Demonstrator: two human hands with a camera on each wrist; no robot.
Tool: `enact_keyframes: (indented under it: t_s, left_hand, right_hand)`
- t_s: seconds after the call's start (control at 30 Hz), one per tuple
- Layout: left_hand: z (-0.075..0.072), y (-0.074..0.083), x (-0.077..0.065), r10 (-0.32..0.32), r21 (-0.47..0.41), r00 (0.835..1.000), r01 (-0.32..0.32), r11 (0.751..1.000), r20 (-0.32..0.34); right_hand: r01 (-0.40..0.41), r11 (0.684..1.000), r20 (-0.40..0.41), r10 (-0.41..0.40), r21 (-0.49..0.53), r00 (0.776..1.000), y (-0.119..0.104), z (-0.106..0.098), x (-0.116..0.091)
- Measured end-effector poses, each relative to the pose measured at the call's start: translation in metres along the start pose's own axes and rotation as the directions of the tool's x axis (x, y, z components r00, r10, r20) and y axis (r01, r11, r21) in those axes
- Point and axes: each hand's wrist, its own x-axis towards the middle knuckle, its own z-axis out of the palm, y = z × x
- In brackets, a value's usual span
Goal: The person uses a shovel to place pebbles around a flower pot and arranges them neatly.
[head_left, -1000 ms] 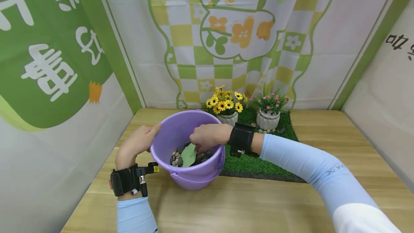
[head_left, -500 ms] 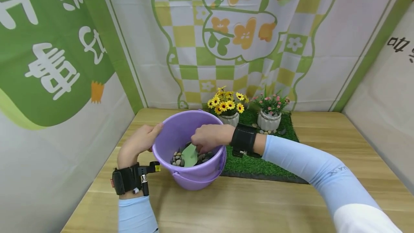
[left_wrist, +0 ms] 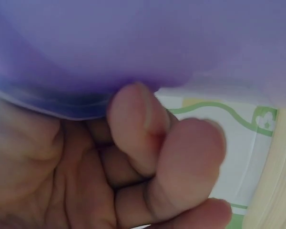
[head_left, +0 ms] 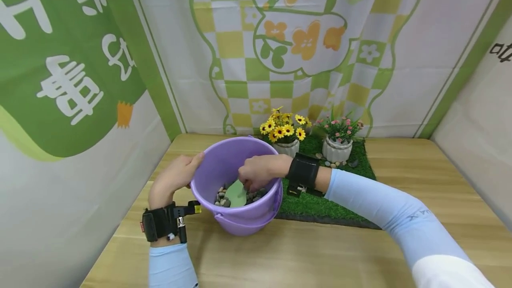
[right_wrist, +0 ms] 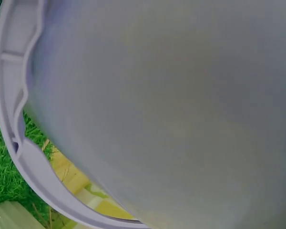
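Observation:
A purple bucket (head_left: 240, 228) stands tilted on the wooden table, with pebbles (head_left: 221, 198) in its bottom. My left hand (head_left: 174, 178) grips its left rim, thumb on top; in the left wrist view, curled fingers (left_wrist: 190, 157) lie under the rim. My right hand (head_left: 262, 171) reaches inside, its fingers curled round a small light green shovel (head_left: 236, 194). The shovel's blade lies on the pebbles, and its handle is mostly hidden by the hand. The bucket's outer wall (right_wrist: 157, 105) fills most of the right wrist view, with the bucket handle (right_wrist: 7, 86) along the left.
On a green turf mat (head_left: 320, 203) to the right stand a pot of yellow flowers (head_left: 284, 130) and a pot of pink flowers (head_left: 338, 146). Small stones (head_left: 335, 163) lie by the pink pot. A patterned curtain (head_left: 304, 34) hangs behind the table (head_left: 304, 252).
The whole head view has shifted slightly, so everything appears a little further right. Both hands keep their grips, and the shovel stays on the pebbles with little visible movement.

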Motion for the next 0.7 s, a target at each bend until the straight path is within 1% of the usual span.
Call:
enact_keyframes:
  t_s: [0.1, 0.2, 0.27, 0.33, 0.47, 0.7]
  left_hand:
    - [0.0000, 0.0020, 0.0016, 0.001, -0.002, 1.000, -0.001, 1.000, 0.011]
    - [-0.0010, 0.0030, 0.0021, 0.004, -0.003, 1.000, -0.004, 1.000, 0.008]
    - [-0.0014, 0.0034, 0.0015, -0.004, -0.022, 1.000, 0.004, 1.000, 0.009]
    - [-0.0009, 0.0030, 0.0009, -0.018, -0.038, 1.000, 0.018, 0.999, 0.013]
    - [0.0011, 0.0021, 0.0009, -0.042, -0.061, 0.999, 0.043, 0.997, 0.024]
    - [0.0014, 0.0033, 0.0015, -0.064, -0.058, 0.998, 0.065, 0.996, 0.015]
  right_hand:
    - [-0.015, 1.000, 0.040, 0.015, 0.018, 0.999, 0.0016, -0.0007, -0.0011]
    - [0.006, 0.999, 0.032, -0.008, 0.031, 0.999, 0.0034, -0.0024, -0.0015]
    - [0.035, 0.998, 0.018, -0.036, 0.042, 0.999, 0.0048, -0.0031, -0.0017]
    - [0.080, 0.995, 0.001, -0.080, 0.062, 0.997, 0.0053, -0.0029, -0.0017]
    - [0.147, 0.985, -0.005, -0.147, 0.094, 0.989, 0.0032, 0.0000, -0.0014]
    - [0.149, 0.982, 0.002, -0.150, 0.114, 0.989, 0.0008, 0.0006, 0.0000]
